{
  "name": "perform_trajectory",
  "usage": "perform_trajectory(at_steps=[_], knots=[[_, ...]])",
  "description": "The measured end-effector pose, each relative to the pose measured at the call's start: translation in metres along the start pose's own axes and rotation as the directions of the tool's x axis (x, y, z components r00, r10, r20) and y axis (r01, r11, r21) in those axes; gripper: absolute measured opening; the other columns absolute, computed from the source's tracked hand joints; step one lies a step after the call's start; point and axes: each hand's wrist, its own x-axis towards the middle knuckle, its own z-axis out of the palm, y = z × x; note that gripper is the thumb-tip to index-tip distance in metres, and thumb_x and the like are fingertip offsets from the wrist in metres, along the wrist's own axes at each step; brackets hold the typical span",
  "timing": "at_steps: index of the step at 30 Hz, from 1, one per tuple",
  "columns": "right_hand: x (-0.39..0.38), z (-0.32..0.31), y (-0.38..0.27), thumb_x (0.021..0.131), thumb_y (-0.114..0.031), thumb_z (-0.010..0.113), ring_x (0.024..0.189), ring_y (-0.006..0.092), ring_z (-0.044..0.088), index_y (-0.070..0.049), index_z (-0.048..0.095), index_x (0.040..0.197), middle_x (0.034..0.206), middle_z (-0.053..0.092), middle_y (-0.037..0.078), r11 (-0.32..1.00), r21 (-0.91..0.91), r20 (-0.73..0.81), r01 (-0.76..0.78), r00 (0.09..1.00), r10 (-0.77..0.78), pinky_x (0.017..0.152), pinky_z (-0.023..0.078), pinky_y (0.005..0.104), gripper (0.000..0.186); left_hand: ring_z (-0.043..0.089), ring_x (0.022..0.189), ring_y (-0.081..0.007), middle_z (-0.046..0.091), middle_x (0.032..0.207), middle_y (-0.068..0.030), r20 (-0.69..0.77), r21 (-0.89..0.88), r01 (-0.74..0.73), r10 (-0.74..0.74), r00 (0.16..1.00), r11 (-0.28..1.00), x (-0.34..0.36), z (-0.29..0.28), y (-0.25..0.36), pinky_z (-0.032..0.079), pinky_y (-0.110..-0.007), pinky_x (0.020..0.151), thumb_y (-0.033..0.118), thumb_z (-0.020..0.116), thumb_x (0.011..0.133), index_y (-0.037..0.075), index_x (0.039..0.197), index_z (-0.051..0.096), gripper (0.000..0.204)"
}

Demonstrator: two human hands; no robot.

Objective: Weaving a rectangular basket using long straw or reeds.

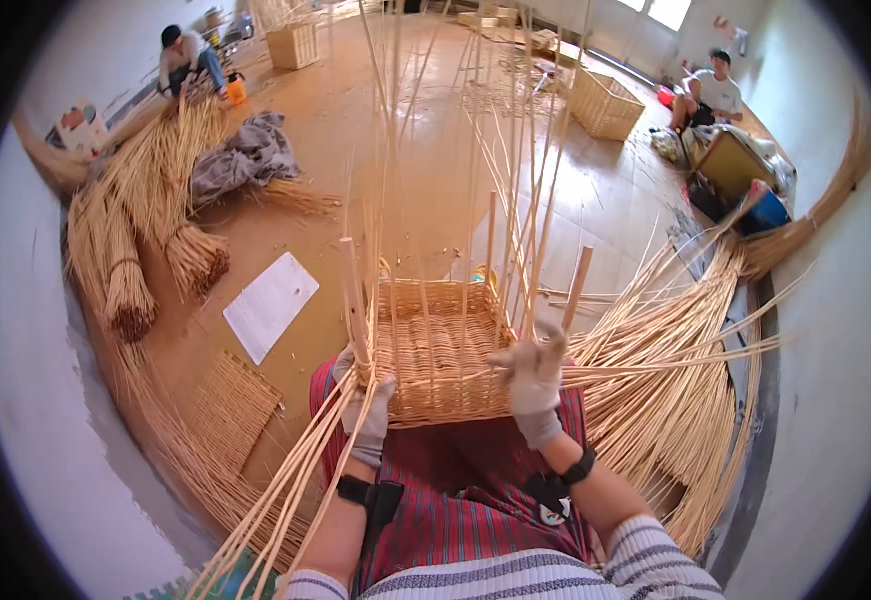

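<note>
A half-woven wicker basket (436, 398) with a rectangular base and low walls rests on my lap. Thin upright canes rise from its walls, and thick round wooden posts (353, 300) stand at its corners. My left hand (368, 408), in a light work glove, is closed around the near left corner. Several long loose canes (291, 480) run from that corner down to the lower left. At the near right corner is my right hand (534, 385), gloved too, beside the post and the canes there. Its fingers are smeared by motion, so their grip is unclear.
A fan of loose canes (671, 380) lies on the right. Cane bundles (141, 215), a grey cloth (246, 158), a white sheet (272, 306) and a woven panel (234, 408) are on the left. Finished baskets (604, 104) and two seated people are farther back.
</note>
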Motion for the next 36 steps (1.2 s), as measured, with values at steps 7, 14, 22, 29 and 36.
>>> perform_trajectory(at_steps=[7, 14, 22, 29, 36], knots=[[-0.027, -0.085, 0.096, 0.104, -0.018, 0.067, 0.087, 0.0117, 0.07, -0.011, 0.061, 0.109, 0.101, 0.075, 0.005, 0.931, 0.209, -0.017, -0.299, 0.951, 0.309, 0.071, 0.061, 0.028, 0.01, 0.066, 0.103, -0.0261, 0.066, 0.121, -0.0148, -0.004, 0.556, -0.415, 0.502, 0.865, 0.72, -0.07, 0.032, 0.062, 0.054, -0.038, 0.093, -0.004, 0.059, 0.094, 0.002, 0.115, 0.063, 0.021], [-0.021, -0.053, 0.047, 0.102, -0.001, 0.064, 0.096, 0.0129, 0.069, -0.007, 0.062, 0.111, 0.101, 0.072, 0.005, 0.978, -0.021, -0.119, -0.207, 0.972, 0.204, 0.083, 0.059, 0.0317, 0.011, 0.065, 0.046, -0.0174, 0.067, 0.068, -0.0107, 0.341, 0.538, 0.286, -0.516, 0.786, 0.793, 0.002, 0.068, 0.067, 0.052, -0.032, 0.045, 0.035, 0.063, 0.104, 0.003, 0.114, 0.067, 0.034], [0.079, 0.019, -0.005, 0.105, -0.012, 0.057, 0.121, 0.033, 0.067, -0.012, 0.058, 0.143, 0.143, 0.06, 0.022, 0.853, -0.442, 0.33, 0.278, 0.935, -0.133, 0.097, 0.055, 0.0378, 0.037, 0.064, 0.045, -0.0169, 0.061, 0.058, -0.0074, 0.236, 0.547, 0.27, -0.455, 0.858, 0.792, -0.005, 0.065, 0.043, 0.05, -0.032, 0.045, 0.044, 0.055, 0.108, 0.005, 0.103, 0.068, 0.042], [0.06, 0.003, 0.002, 0.103, -0.01, 0.059, 0.119, 0.0364, 0.066, -0.011, 0.045, 0.154, 0.13, 0.068, 0.02, 0.878, -0.42, 0.427, 0.23, 0.904, -0.033, 0.098, 0.053, 0.0464, 0.053, 0.066, 0.046, -0.0167, 0.064, 0.063, -0.0072, 0.252, 0.509, 0.271, -0.443, 0.86, 0.817, -0.004, 0.063, 0.046, 0.051, -0.031, 0.045, 0.048, 0.053, 0.108, 0.005, 0.104, 0.067, 0.045], [0.062, 0.01, 0.021, 0.099, -0.006, 0.061, 0.11, 0.0404, 0.068, -0.011, 0.036, 0.155, 0.129, 0.065, 0.025, 0.731, -0.638, 0.352, 0.241, 0.936, -0.002, 0.09, 0.058, 0.0487, 0.062, 0.067, 0.049, -0.0145, 0.069, 0.078, -0.0053, 0.186, 0.386, 0.451, -0.546, 0.817, 0.805, -0.003, 0.074, 0.062, 0.055, -0.029, 0.043, 0.03, 0.065, 0.105, 0.005, 0.102, 0.064, 0.025]])
